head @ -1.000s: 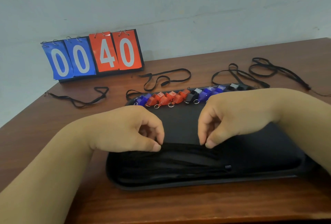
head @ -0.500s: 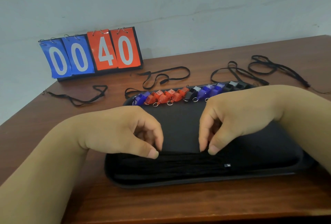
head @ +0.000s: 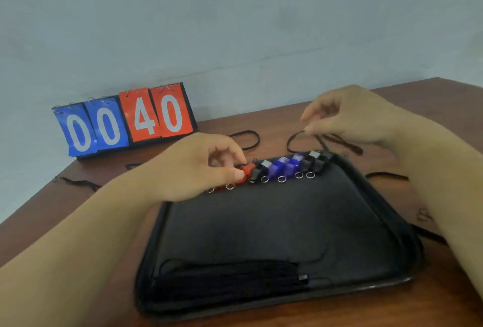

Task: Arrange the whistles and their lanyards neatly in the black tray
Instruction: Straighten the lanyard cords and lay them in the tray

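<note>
The black tray (head: 274, 222) lies in the middle of the wooden table. Red, black and blue whistles (head: 285, 167) stand in a row along its far edge, rings toward me. A bundle of black lanyards (head: 227, 274) lies straight along its near edge. My left hand (head: 198, 167) covers the left end of the row, thumb and forefinger pinched on a red whistle (head: 247, 169). My right hand (head: 347, 114) hovers beyond the tray, its curled fingertips touching a loose lanyard (head: 294, 138) on the table; whether it grips is unclear.
A flip scoreboard (head: 125, 122) reading 00 40 stands at the back left against the wall. More loose lanyards lie behind the tray (head: 249, 138), at the left (head: 78, 182) and at the right (head: 386, 176). The table's left edge runs diagonally.
Both hands have left the lanyard bundle at the tray's near edge and moved away from me, the left to the whistle row, the right to a lanyard beyond the tray.
</note>
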The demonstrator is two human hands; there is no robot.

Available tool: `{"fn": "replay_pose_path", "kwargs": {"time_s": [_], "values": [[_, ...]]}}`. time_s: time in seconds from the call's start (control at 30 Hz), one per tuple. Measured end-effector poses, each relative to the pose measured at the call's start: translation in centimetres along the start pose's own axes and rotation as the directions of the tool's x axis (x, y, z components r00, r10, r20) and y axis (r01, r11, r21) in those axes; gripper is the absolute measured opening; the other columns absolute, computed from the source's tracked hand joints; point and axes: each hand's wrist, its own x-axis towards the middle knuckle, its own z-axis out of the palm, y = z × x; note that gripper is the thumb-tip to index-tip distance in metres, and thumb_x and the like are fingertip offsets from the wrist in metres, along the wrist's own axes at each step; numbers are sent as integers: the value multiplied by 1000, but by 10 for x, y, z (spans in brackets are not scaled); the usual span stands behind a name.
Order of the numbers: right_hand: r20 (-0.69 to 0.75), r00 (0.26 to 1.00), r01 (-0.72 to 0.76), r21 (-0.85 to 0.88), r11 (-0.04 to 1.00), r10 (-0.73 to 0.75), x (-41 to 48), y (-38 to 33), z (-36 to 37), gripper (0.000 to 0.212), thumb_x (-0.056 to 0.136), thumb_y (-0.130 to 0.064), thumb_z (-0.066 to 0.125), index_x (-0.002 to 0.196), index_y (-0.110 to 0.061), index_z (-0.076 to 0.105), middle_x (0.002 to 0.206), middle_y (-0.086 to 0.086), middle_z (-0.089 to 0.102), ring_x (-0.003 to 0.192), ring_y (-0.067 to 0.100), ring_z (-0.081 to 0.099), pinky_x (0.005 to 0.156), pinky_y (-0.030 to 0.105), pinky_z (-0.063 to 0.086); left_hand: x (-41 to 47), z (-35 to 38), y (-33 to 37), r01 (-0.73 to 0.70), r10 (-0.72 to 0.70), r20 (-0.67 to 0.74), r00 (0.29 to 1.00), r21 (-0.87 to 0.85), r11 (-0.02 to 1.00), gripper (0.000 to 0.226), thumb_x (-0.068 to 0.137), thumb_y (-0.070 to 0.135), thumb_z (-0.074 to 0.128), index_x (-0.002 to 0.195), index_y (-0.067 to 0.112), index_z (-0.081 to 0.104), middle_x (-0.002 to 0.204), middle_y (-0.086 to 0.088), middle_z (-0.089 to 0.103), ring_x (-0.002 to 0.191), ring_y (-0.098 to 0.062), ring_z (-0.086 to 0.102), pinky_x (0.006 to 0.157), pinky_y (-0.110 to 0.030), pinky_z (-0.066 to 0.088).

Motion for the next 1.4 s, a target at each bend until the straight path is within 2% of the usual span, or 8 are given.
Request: {"fn": "replay_pose_path", "kwargs": {"time_s": [0.4, 0.53, 0.67, 0.77, 0.93, 1.07, 1.27, 1.4], "values": [[-171, 943, -323, -266, 909, 285, 20, 91, -7, 20, 89, -34, 72, 103, -21, 79, 112, -1, 75, 105, 22, 68, 90, 29, 49, 175, 66, 41, 166, -174, -2, 985, 309, 936, 45, 97, 43, 64, 135, 19, 62, 135, -5, 63, 121, -24, 59, 99, -30, 42], [-97, 929, -361, -441, 822, 356, 27, 102, 2, 28, 90, -37, 69, 104, -14, 79, 106, 6, 76, 96, 27, 69, 87, 37, 58, 197, 84, 20, 377, -395, -4, 919, 307, 874, 44, 91, 45, 68, 94, 1, 72, 95, -26, 69, 77, -28, 62, 69, -37, 48], [-73, 926, -353, -518, 779, 371, 29, 104, 7, 21, 96, -17, 57, 104, -10, 75, 103, 8, 73, 86, 26, 64, 79, 35, 55, 204, 99, 14, 376, -407, 39, 913, 310, 873, 25, 94, 22, 65, 98, 0, 75, 101, -17, 74, 96, -32, 70, 89, -44, 56], [-67, 929, -341, -536, 772, 364, 30, 101, 8, 19, 96, -10, 53, 96, -10, 72, 94, 10, 69, 79, 26, 60, 76, 36, 56, 205, 100, 18, 386, -387, -29, 921, 189, 903, 21, 97, 10, 56, 81, 7, 69, 79, -9, 67, 73, -24, 64, 69, -33, 54], [-379, 885, -308, -37, 951, 272, 26, 81, -5, 15, 105, -18, 50, 98, -17, 63, 88, -7, 61, 80, 13, 59, 66, 25, 46, 199, 56, 40, 197, -306, -354, 884, -312, 930, 23, 101, 18, 55, 83, 17, 69, 90, -4, 74, 83, -20, 65, 73, -32, 48], [-475, 848, -39, 384, 922, 234, 20, 42, -13, 14, 104, -23, 53, 96, -24, 65, 90, -10, 71, 81, 4, 70, 68, 17, 51, 167, 7, 70, -64, -311, -345, 886, -755, 653, 22, 107, 19, 50, 88, 19, 61, 80, 3, 68, 78, -15, 64, 74, -30, 49], [-118, 981, 25, 860, 509, 152, 7, 0, -11, 13, 102, -10, 59, 91, -12, 66, 78, 3, 66, 55, 6, 61, 55, 20, 53, 86, -28, 64, -151, -248, -297, 922, -866, 477, 20, 107, 17, 49, 89, 19, 57, 72, 2, 59, 62, -12, 53, 64, -27, 46], [167, 986, -152, 844, 514, 16, -5, -15, -1, 12, 98, -8, 61, 88, -11, 66, 71, 2, 59, 50, 5, 46, 51, 18, 45, 37, -24, 41, -79, -177, -196, 964, -854, 515, 29, 104, 12, 50, 78, 19, 60, 67, -1, 51, 54, -12, 43, 54, -26, 42]]}}
